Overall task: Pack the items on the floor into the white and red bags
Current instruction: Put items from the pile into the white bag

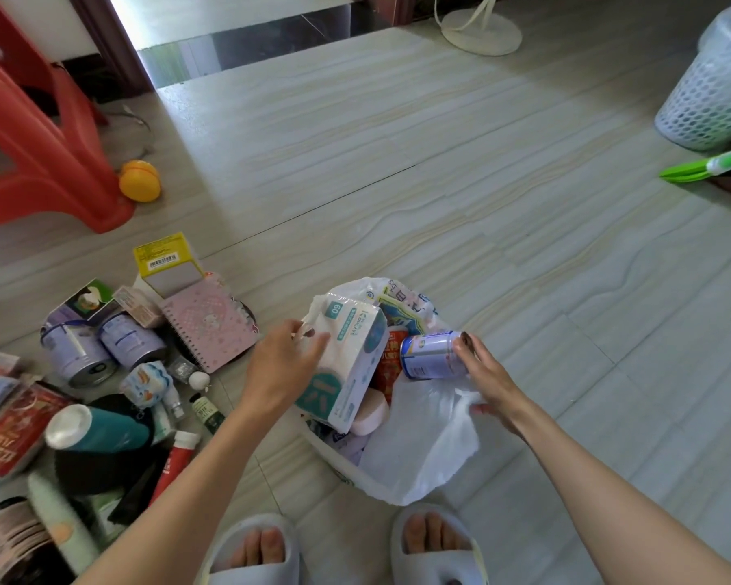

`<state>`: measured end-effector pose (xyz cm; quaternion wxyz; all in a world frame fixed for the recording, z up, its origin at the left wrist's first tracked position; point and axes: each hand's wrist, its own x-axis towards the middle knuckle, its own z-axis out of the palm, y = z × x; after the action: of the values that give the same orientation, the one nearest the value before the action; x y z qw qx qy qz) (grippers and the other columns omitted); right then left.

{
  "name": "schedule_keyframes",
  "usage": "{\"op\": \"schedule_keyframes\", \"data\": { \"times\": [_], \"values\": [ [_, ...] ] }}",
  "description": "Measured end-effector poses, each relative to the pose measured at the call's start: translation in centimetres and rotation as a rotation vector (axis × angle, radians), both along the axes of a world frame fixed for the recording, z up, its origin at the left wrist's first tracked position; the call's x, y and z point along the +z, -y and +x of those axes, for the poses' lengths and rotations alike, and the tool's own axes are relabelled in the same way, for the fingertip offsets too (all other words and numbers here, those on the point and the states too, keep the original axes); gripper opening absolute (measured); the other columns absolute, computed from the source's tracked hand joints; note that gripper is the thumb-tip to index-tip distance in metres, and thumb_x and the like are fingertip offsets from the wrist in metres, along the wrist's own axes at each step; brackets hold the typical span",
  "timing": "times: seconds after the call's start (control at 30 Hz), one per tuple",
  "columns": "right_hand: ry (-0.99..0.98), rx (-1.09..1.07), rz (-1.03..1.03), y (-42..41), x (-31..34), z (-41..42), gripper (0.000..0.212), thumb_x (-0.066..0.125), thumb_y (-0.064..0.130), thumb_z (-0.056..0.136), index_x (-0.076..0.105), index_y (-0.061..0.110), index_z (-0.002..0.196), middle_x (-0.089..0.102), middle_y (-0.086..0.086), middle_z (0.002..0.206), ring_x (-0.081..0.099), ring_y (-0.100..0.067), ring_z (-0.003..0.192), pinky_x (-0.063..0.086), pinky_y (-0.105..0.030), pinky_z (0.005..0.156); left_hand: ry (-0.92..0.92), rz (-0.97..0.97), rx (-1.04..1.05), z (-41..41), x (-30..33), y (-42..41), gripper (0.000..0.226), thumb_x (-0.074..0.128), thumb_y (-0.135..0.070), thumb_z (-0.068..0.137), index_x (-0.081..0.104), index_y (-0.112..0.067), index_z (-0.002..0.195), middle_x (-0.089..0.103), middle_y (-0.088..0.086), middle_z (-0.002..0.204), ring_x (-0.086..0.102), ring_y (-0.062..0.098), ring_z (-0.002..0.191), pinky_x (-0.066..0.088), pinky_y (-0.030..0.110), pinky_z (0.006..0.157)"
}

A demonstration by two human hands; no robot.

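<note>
The white plastic bag point(422, 453) lies open on the floor between my arms. A white and teal tissue pack point(346, 365) sticks out of it. My left hand point(279, 365) holds the pack's left side, pinching the bag's edge beside it. My right hand point(488, 377) grips a small purple can point(429, 356) at the bag's mouth and also holds the bag's right edge. A red packet point(391, 361) and a pink item point(370, 409) sit inside. No red bag is in view.
Several loose items lie at the left: two purple cans point(102, 348), a pink spiral notebook point(211, 323), a yellow box point(167, 261), a teal bottle point(97, 428), tubes and packets. A red stool point(38, 133), a yellow ball point(140, 185), a mesh bin point(709, 90), a fan base point(479, 31).
</note>
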<state>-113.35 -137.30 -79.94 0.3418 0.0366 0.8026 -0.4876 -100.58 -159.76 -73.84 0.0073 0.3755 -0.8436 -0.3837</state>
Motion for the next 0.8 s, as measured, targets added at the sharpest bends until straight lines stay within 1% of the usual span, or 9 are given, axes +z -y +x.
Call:
{"op": "schedule_keyframes", "data": {
  "times": [0.07, 0.2, 0.33, 0.43, 0.5, 0.57, 0.63, 0.73, 0.8],
  "values": [
    [0.058, -0.013, 0.005, -0.1, 0.1, -0.2, 0.008, 0.045, 0.049, 0.092, 0.052, 0.046, 0.091, 0.053, 0.003, 0.112, 0.049, -0.018, 0.091, 0.040, -0.028, 0.063, -0.101, 0.037, 0.008, 0.0, 0.9, 0.4, 0.023, 0.048, -0.030, 0.094, 0.059, -0.010, 0.098, 0.057, -0.001, 0.076, 0.048, 0.006, 0.063, 0.037, 0.023, 0.054],
    [0.261, -0.088, -0.190, -0.3, -0.5, -0.2, 0.020, 0.052, 0.056, 0.085, 0.056, 0.047, 0.103, 0.055, 0.000, 0.126, 0.053, -0.028, 0.104, 0.043, -0.044, 0.075, -0.231, 0.026, -0.010, -0.1, 2.8, 0.4, 0.022, 0.049, -0.029, 0.093, 0.060, -0.012, 0.085, 0.057, 0.000, 0.072, 0.050, 0.010, 0.063, 0.036, 0.021, 0.054],
    [0.284, -0.170, -0.211, 0.4, -0.6, -0.1, 0.023, 0.055, 0.044, 0.089, 0.055, 0.032, 0.109, 0.060, -0.009, 0.116, 0.055, -0.025, 0.080, 0.044, -0.029, 0.056, -0.315, 0.107, -0.010, -1.0, 4.5, 0.0, 0.025, 0.050, -0.029, 0.093, 0.061, -0.008, 0.086, 0.061, 0.003, 0.075, 0.054, 0.015, 0.067, 0.045, 0.029, 0.063],
    [0.327, -0.281, -0.181, 0.4, -0.6, -0.5, 0.021, 0.062, 0.030, 0.087, 0.058, 0.016, 0.103, 0.061, -0.009, 0.092, 0.054, -0.019, 0.062, 0.043, -0.024, 0.049, -0.308, 0.140, -0.027, -0.5, 4.7, 0.1, 0.025, 0.051, -0.028, 0.093, 0.061, -0.006, 0.088, 0.060, -0.001, 0.069, 0.053, 0.008, 0.060, 0.042, 0.016, 0.055],
    [0.401, -0.356, -0.179, 0.2, -0.2, -0.6, 0.005, 0.060, 0.007, 0.087, 0.060, 0.007, 0.092, 0.054, -0.010, 0.080, 0.048, -0.013, 0.046, 0.039, -0.017, 0.037, -0.292, 0.159, -0.031, 0.0, 4.9, 0.3, 0.025, 0.051, -0.027, 0.093, 0.061, -0.005, 0.088, 0.060, -0.001, 0.067, 0.053, 0.007, 0.057, 0.040, 0.012, 0.052],
    [0.417, -0.435, -0.157, -0.5, -0.8, -0.8, 0.027, 0.045, -0.014, 0.082, 0.061, -0.005, 0.102, 0.055, -0.016, 0.084, 0.050, -0.017, 0.053, 0.044, -0.021, 0.042, -0.282, 0.187, -0.032, 0.3, 5.1, 0.5, 0.025, 0.051, -0.027, 0.092, 0.061, -0.004, 0.089, 0.060, 0.000, 0.068, 0.053, 0.009, 0.058, 0.040, 0.017, 0.055],
    [0.400, -0.459, -0.145, -0.8, -1.0, -0.9, 0.044, 0.034, -0.018, 0.078, 0.056, -0.009, 0.115, 0.055, -0.019, 0.093, 0.052, -0.025, 0.068, 0.050, -0.026, 0.053, -0.273, 0.208, -0.048, 0.5, 5.5, 0.6, 0.024, 0.051, -0.027, 0.092, 0.061, -0.006, 0.088, 0.061, 0.001, 0.069, 0.053, 0.010, 0.059, 0.041, 0.020, 0.057],
    [0.317, -0.461, -0.042, -0.5, 0.6, -0.5, 0.056, 0.026, -0.016, 0.081, 0.049, 0.001, 0.129, 0.056, -0.017, 0.105, 0.045, -0.021, 0.061, 0.035, -0.016, 0.033, -0.242, 0.216, -0.099, 0.5, 5.8, 0.5, 0.021, 0.050, -0.027, 0.093, 0.061, -0.010, 0.087, 0.062, 0.001, 0.070, 0.053, 0.008, 0.058, 0.041, 0.020, 0.059],
    [0.237, -0.433, 0.022, -0.5, 1.1, -0.7, 0.069, 0.024, -0.015, 0.081, 0.033, 0.014, 0.142, 0.055, -0.017, 0.109, 0.043, -0.020, 0.057, 0.030, -0.015, 0.032, -0.217, 0.211, -0.125, 0.5, 5.8, 0.3, 0.021, 0.050, -0.028, 0.093, 0.061, -0.011, 0.086, 0.061, 0.000, 0.069, 0.052, 0.006, 0.058, 0.039, 0.019, 0.058]
  ]
}}
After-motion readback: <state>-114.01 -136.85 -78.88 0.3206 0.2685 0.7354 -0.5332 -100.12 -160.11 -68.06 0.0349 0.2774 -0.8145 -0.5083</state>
